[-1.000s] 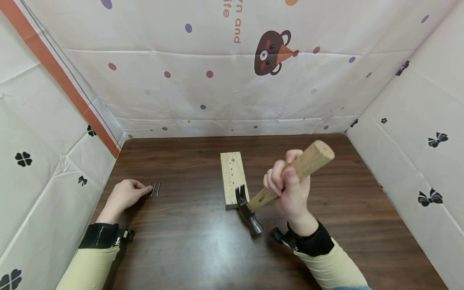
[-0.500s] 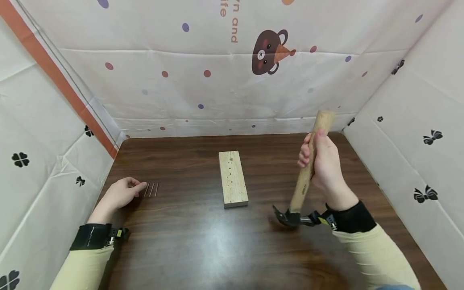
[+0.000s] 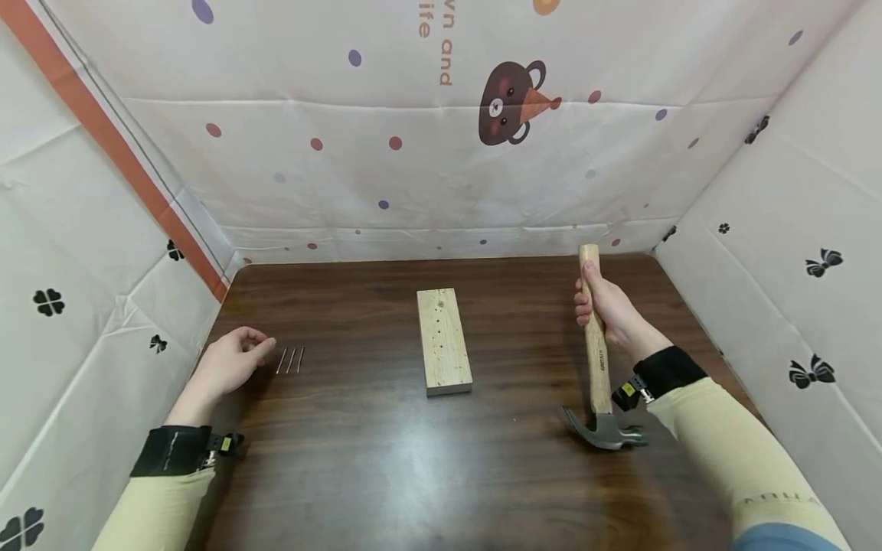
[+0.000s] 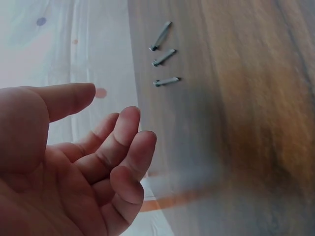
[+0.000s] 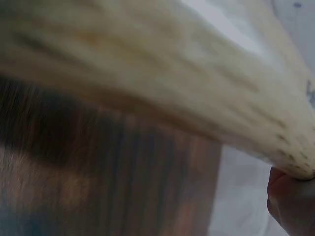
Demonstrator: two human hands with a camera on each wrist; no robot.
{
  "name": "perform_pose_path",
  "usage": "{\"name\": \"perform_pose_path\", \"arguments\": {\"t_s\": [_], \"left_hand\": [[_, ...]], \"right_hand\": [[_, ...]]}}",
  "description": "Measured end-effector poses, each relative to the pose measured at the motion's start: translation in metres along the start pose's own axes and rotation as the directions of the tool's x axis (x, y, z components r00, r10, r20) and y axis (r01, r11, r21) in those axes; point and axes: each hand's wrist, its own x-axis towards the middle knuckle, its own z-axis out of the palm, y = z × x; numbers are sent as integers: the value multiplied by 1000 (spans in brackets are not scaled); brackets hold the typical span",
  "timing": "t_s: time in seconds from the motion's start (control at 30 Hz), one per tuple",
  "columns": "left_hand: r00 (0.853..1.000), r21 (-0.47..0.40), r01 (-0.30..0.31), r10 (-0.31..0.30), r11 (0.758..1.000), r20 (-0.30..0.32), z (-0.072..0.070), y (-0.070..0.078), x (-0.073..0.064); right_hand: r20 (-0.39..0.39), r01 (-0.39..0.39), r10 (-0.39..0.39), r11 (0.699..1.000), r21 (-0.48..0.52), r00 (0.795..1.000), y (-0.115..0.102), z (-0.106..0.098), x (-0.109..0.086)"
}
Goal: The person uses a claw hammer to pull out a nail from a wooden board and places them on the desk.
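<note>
On the right side of the table, my right hand (image 3: 612, 308) grips a claw hammer (image 3: 596, 367) by its wooden handle, with the metal head toward me. I cannot tell whether the head touches the table. The blurred handle (image 5: 147, 64) fills much of the right wrist view. At the left, my left hand (image 3: 230, 363) has loosely bent fingers and holds nothing, as the left wrist view confirms. Three nails (image 3: 290, 360) lie side by side just right of its fingertips; the middle nail (image 4: 164, 57) also shows in the left wrist view.
A pale wooden block (image 3: 442, 348) with a row of small dark holes or nail heads lies mid-table. Printed white sheeting (image 3: 331, 184) rises behind the brown table (image 3: 358, 459) and along both sides.
The hammer has swung from beside the block to the right side of the table, its handle now pointing away from me. My left hand has drawn back slightly leftward from the nails.
</note>
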Motion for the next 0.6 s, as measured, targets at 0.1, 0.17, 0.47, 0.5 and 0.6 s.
{"name": "perform_pose_path", "arguments": {"t_s": [0.1,0.17,0.47,0.5,0.6], "left_hand": [[1000,-9,-10,10,1000,-10,-1,8,-1],[1000,-11,-18,18,1000,-22,-1,12,-1],[998,-27,-50,50,998,26,-1,27,0],[998,-26,-53,54,998,34,-1,28,0],[997,-39,-64,66,997,50,0,32,-2]], "right_hand": [[-8,-35,35,999,-1,999,9,-10,9],[-1,-52,52,999,-11,999,14,-14,15],[0,-125,125,992,-28,992,24,-26,27],[-1,-127,127,991,-49,992,24,-27,28],[4,-120,124,968,-222,992,23,-29,31]]}}
